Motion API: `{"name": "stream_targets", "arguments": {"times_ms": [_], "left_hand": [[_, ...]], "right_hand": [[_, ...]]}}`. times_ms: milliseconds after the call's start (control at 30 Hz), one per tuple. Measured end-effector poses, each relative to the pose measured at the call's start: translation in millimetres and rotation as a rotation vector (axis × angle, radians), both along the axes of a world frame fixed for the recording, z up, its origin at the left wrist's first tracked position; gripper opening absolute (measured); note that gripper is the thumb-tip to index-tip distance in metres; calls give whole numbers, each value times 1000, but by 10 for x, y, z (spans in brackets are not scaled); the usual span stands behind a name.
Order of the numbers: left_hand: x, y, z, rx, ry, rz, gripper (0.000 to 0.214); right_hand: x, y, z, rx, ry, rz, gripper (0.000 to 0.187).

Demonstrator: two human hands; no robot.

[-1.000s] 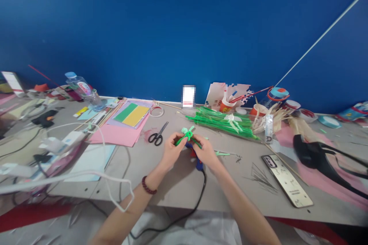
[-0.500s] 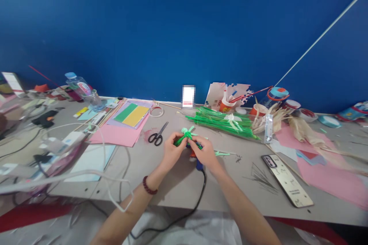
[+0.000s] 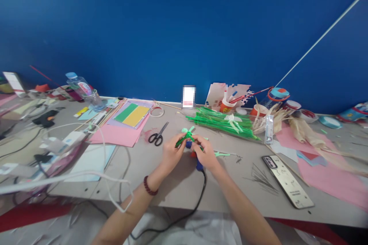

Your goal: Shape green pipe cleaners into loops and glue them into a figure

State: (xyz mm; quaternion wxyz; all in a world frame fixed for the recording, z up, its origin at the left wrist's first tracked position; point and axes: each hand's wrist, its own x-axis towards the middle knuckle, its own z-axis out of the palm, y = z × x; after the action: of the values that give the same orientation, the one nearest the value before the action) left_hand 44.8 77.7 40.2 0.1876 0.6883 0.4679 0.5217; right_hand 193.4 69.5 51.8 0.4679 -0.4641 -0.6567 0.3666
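My left hand (image 3: 171,154) and my right hand (image 3: 204,154) meet over the middle of the grey table (image 3: 178,183). Both pinch a small green strip craft (image 3: 186,137), a knot of folded green strips with pale green ends sticking up. Under my right hand lies a blue and red glue gun (image 3: 197,164), its black cord (image 3: 184,216) running off the table's near edge. A dark bead bracelet sits on my left wrist.
Black scissors (image 3: 158,134) lie left of my hands, beside pink and coloured paper sheets (image 3: 126,124). A bundle of green strips (image 3: 224,119) lies behind. A phone (image 3: 287,180) rests at the right. Cups, a water bottle (image 3: 83,90) and white cables (image 3: 71,149) crowd the sides.
A black object at the far right has left the view. My hands have shifted the green craft slightly, the fingers turning it; the glue gun has stayed put.
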Motion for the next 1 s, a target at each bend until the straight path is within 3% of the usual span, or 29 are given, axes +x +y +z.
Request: {"name": "stream_targets", "arguments": {"times_ms": [400, 567, 767, 1000], "left_hand": [[-30, 33, -9, 76, 71, 51, 17], [-16, 24, -12, 100, 111, 71, 17], [-14, 15, -22, 236, 238, 97, 15], [-26, 36, -35, 219, 287, 123, 13]], "right_hand": [[10, 9, -53, -148, 146, 154, 34], [2, -4, 10, -57, 82, 83, 25], [-2, -10, 96, -15, 14, -64, 22], [-2, 24, 38, -28, 70, -3, 14]]}}
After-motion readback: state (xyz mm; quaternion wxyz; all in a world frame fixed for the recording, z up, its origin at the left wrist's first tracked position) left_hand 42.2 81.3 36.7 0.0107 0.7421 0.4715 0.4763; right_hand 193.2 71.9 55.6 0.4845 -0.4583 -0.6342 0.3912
